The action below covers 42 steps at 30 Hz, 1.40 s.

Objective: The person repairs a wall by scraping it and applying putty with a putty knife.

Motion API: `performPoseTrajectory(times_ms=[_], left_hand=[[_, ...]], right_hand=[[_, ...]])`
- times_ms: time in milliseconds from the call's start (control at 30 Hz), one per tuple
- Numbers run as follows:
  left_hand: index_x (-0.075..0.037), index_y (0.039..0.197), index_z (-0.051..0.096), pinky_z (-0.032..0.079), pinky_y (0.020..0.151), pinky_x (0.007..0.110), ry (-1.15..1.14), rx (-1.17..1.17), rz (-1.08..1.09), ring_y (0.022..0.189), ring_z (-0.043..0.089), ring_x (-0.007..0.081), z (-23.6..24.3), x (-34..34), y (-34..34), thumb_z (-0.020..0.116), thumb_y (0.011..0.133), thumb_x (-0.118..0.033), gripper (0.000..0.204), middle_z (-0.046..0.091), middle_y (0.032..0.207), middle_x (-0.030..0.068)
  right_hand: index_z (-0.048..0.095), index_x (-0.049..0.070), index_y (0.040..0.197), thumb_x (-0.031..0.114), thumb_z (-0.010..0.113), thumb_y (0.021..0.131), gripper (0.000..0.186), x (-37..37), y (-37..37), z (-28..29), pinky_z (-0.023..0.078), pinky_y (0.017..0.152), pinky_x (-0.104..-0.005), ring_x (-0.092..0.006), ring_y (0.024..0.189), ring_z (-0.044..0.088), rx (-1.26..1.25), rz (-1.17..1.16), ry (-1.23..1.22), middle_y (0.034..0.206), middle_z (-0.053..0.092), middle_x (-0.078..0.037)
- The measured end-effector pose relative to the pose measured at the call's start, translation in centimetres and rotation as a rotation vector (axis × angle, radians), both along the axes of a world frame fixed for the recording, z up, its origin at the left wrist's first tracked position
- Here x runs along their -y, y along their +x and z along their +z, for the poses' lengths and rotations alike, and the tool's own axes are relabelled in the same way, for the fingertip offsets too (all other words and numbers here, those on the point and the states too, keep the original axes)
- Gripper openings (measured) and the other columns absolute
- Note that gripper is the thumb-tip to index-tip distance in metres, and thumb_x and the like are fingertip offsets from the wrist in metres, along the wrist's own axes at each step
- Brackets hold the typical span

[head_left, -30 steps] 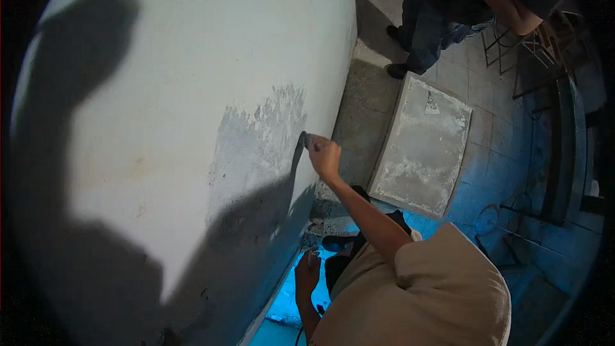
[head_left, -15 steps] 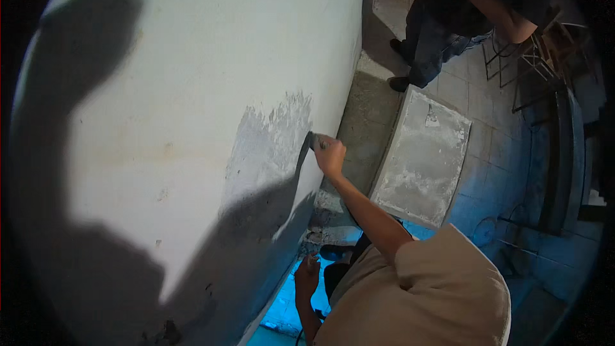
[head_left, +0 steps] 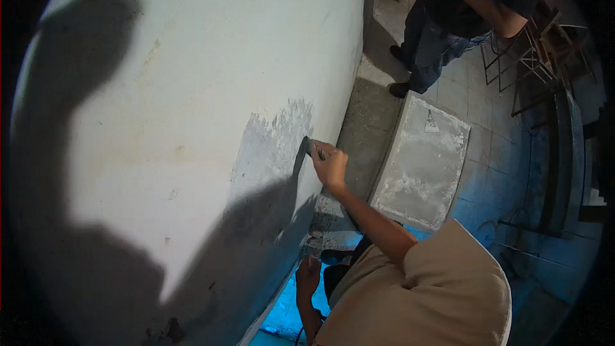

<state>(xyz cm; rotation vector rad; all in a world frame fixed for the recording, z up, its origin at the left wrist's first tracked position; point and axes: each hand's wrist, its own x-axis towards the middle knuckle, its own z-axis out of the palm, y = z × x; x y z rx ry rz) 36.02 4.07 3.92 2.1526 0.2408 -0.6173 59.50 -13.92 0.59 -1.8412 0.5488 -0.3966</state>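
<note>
My right hand [head_left: 330, 165] is shut on a small flat scraper [head_left: 310, 147] whose blade edge presses against the white wall [head_left: 192, 57]. The blade sits at the right edge of a rough grey patch [head_left: 269, 147] where the white coat is gone. My left hand [head_left: 307, 279] hangs low by the foot of the wall, fingers curled; whether it holds anything is too dark to tell. My beige sleeve [head_left: 435, 288] fills the lower right.
A grey, plaster-stained flat board [head_left: 423, 160] lies on the tiled floor [head_left: 493, 147] to the right. Another person in dark clothes [head_left: 461, 6] stands at the top right. Metal frames [head_left: 538, 51] stand beyond. Rubble [head_left: 327, 234] lies at the wall's base.
My right hand and the scraper have slid a little down and to the right along the edge of the grey patch. The other person has shifted slightly.
</note>
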Motion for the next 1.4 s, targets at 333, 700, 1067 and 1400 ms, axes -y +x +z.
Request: performPoseTrajectory(times_ms=[333, 700, 1067, 1400], left_hand=[[-0.007, 0.109, 0.056, 0.045, 0.079, 0.034, 0.060, 0.012, -0.068, 0.095, 0.059, 0.0269, -0.3, -0.6, -0.4, 0.055, 0.083, -0.022, 0.030, 0.061, 0.099, 0.0158], [-0.008, 0.111, 0.056, 0.044, 0.077, 0.034, -0.035, 0.047, -0.039, 0.089, 0.059, 0.0208, -0.6, 0.3, -0.1, 0.056, 0.083, -0.017, 0.029, 0.062, 0.093, 0.0130], [-0.006, 0.109, 0.055, 0.045, 0.075, 0.037, 0.034, 0.053, -0.040, 0.089, 0.059, 0.0285, -0.1, -0.4, -0.3, 0.056, 0.083, -0.018, 0.029, 0.060, 0.093, 0.0177], [-0.007, 0.110, 0.055, 0.045, 0.074, 0.034, 0.022, -0.096, -0.013, 0.086, 0.060, 0.0233, -0.3, -0.3, -0.4, 0.056, 0.084, -0.022, 0.030, 0.062, 0.092, 0.0140]], right_hand=[[0.067, 0.002, 0.088, 0.004, 0.061, 0.072, 0.017, -0.1, 0.1, 1.3, 0.049, 0.059, -0.0312, -0.0290, 0.067, 0.064, 0.241, -0.088, -0.106, 0.080, 0.064, -0.017], [0.067, 0.001, 0.088, 0.005, 0.064, 0.072, 0.016, 0.5, 1.2, 2.9, 0.050, 0.064, -0.0319, -0.0268, 0.073, 0.065, 0.178, -0.148, -0.081, 0.083, 0.064, -0.018], [0.066, 0.003, 0.086, 0.004, 0.060, 0.069, 0.019, 1.0, 2.6, 3.0, 0.048, 0.062, -0.0363, -0.0334, 0.068, 0.061, 0.132, -0.172, -0.173, 0.078, 0.062, -0.019], [0.063, 0.002, 0.077, 0.003, 0.059, 0.067, 0.011, 2.3, 3.4, 3.6, 0.047, 0.060, -0.0369, -0.0329, 0.065, 0.060, 0.113, -0.088, -0.229, 0.074, 0.061, -0.018]])
